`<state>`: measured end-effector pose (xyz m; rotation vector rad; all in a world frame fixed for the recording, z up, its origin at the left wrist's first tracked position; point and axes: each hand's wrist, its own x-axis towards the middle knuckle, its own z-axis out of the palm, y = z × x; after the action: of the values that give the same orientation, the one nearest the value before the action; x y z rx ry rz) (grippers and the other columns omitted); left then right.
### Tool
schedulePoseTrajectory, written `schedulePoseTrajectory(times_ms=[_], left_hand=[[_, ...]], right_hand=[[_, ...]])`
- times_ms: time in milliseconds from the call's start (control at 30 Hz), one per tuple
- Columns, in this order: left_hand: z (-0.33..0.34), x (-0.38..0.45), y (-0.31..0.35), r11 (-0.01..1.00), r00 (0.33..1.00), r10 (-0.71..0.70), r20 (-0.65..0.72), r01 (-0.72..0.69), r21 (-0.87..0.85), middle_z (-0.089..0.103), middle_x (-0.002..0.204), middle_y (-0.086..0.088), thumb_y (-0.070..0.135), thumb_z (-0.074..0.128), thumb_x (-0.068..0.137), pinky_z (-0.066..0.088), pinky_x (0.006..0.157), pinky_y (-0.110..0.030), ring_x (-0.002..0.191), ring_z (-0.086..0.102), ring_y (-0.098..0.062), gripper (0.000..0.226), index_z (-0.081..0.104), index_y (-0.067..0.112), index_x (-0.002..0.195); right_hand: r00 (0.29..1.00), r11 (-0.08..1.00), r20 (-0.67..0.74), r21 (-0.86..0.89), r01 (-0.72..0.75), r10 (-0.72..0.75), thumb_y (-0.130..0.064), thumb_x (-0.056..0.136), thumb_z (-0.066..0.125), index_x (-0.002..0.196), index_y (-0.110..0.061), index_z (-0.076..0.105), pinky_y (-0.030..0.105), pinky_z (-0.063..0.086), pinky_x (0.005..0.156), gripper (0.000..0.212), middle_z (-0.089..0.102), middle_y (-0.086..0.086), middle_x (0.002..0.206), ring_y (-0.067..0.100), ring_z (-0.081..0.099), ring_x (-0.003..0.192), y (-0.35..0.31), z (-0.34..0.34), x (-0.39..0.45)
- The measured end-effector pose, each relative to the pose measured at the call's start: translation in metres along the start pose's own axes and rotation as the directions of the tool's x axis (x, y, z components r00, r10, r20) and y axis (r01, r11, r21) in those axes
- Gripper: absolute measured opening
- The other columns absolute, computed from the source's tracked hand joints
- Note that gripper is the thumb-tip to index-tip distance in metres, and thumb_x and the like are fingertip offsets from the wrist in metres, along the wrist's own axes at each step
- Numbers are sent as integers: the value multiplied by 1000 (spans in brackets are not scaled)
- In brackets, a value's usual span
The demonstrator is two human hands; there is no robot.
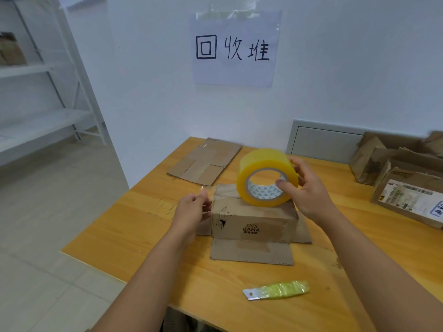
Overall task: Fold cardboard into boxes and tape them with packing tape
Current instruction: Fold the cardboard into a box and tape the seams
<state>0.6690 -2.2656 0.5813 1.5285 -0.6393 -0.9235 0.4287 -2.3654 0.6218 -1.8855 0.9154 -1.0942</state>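
You're taping: your right hand (309, 188) grips the roll (266, 177) on the box (251, 216); your left hand (191, 209) pinches the tape end (208, 195); next, press it down over the seam.

Tape roll (267, 177) on box (254, 219) – flat cardboard (205, 161) behind, knife (275, 290) before, boxes (405, 178) right.

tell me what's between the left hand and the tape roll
In the head view, a clear strip of tape stretches from the left hand toward the tape roll, over the top of the cardboard box.
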Motion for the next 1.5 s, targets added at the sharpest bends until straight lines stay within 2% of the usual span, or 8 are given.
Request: schedulePoseTrajectory(times_ms=[433, 600, 800, 900, 1000, 1133, 1367, 1500], left_hand=[[0, 3, 1, 988, 990, -101, 102, 87, 130, 69, 81, -5, 35, 51, 101, 52, 71, -33, 77, 61, -21, 36, 68, 5, 91], [0, 4, 3, 886, 998, 1, 61, -30, 463, 62, 71, -5, 39, 52, 99, 58, 73, -41, 69, 62, -22, 39, 51, 12, 70], [4, -23, 2, 858, 950, 304, 74, -307, 412, 65, 120, 11, 40, 43, 104, 47, 81, -24, 106, 58, -6, 29, 63, 27, 120], [15, -47, -7, 899, 961, 193, 199, -255, 355, 34, 154, 15, 51, 34, 104, 28, 115, -34, 144, 30, -11, 57, 26, 32, 156], [18, -48, -13, 920, 963, 148, 224, -217, 325, 20, 163, 11, 50, 39, 103, 22, 121, -36, 149, 21, -12, 67, 8, 30, 159], [16, -37, -8, 922, 967, 100, 234, -179, 343, 29, 157, 13, 58, 45, 98, 30, 118, -41, 147, 27, -13, 71, 18, 30, 157], [16, -37, 1, 884, 946, 160, 283, -264, 384, 12, 165, 6, 44, 50, 101, 10, 121, -42, 151, -13, -11, 55, 35, 24, 150], [15, -22, 1, 810, 924, 256, 283, -365, 460, -3, 166, 9, 51, 61, 92, 10, 122, -41, 152, -7, -9, 91, 4, 26, 159]], right_hand=[[1000, 1000, -21, 25, 19, -19, -8, 92, 66, 127, -39, 48, 20, 54, 68, 50, 61, 0, 107, 12, 61, 90, 3, 1, -4], [999, 999, -28, 49, 18, -17, -6, 92, 66, 133, -31, 49, 19, 53, 70, 52, 63, -1, 103, 9, 61, 87, 5, 3, -5], [1000, 1000, -8, -16, 3, -3, -14, 88, 73, 136, -36, 41, 16, 51, 79, 62, 59, -28, 99, 0, 60, 95, 11, 5, -12], [999, 999, -16, -12, -48, 48, -24, 85, 76, 129, -30, 45, 22, 51, 79, 54, 60, -16, 104, 5, 60, 96, 17, 8, -17], [996, 997, -33, 2, -81, 81, -29, 82, 78, 124, -29, 46, 25, 52, 75, 52, 60, -9, 103, 5, 60, 91, 18, 11, -20], [996, 996, -31, -2, -88, 88, -28, 83, 78, 123, -28, 46, 25, 52, 74, 52, 59, -10, 103, 0, 60, 87, 17, 11, -20], [991, 995, -86, 30, -100, 102, -28, 83, 78, 124, -25, 47, 18, 51, 70, 51, 59, -11, 101, -3, 59, 85, 18, 18, -22], [991, 995, -88, 27, -99, 101, -30, 82, 78, 121, -30, 48, 21, 53, 73, 49, 60, -12, 102, 0, 60, 89, 17, 17, -23]])
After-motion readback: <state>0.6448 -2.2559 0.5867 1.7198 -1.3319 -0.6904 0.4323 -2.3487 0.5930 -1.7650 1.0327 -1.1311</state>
